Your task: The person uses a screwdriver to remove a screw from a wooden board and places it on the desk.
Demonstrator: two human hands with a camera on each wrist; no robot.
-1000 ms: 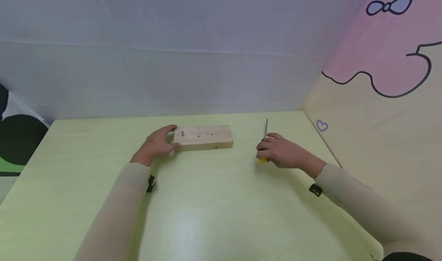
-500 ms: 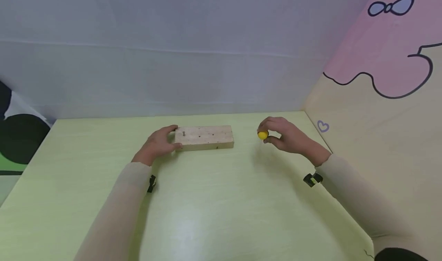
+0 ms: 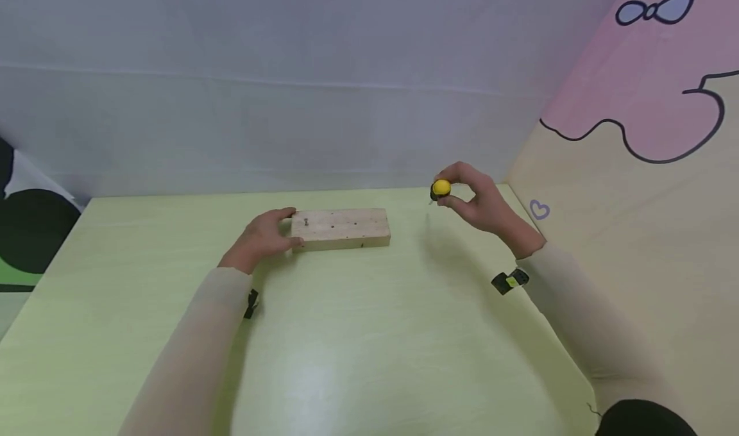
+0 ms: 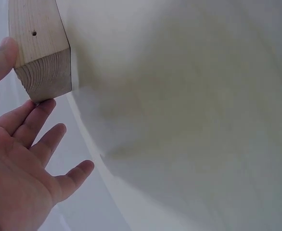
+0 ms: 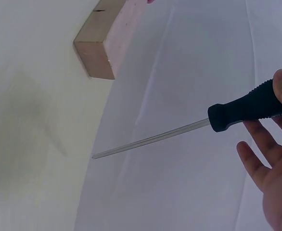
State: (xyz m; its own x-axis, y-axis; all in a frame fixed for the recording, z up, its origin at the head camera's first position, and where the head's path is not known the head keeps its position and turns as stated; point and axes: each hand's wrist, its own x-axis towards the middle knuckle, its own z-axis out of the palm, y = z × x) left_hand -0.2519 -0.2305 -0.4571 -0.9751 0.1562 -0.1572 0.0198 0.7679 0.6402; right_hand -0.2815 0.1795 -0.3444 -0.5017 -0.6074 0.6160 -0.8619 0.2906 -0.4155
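Note:
A pale rectangular wooden block (image 3: 340, 226) lies flat on the table, with several small holes in its top and what looks like a screw near its left end. My left hand (image 3: 261, 239) grips that left end between thumb and fingers; in the left wrist view the block's end grain (image 4: 47, 74) faces the palm. Raised above the table to the right of the block, my right hand (image 3: 482, 204) holds a screwdriver (image 3: 441, 188) by its yellow-ended black handle. Its metal shaft (image 5: 150, 140) points down in the right wrist view, the tip touching nothing.
The light yellow-green table (image 3: 346, 333) meets a pale cloth backdrop (image 3: 288, 128) behind the block. A beige and pink printed panel (image 3: 629, 218) borders its right side.
My right hand has lifted the screwdriver up and away from the table, turning it from shaft up to shaft down with the yellow end on top. The left hand and block have stayed put.

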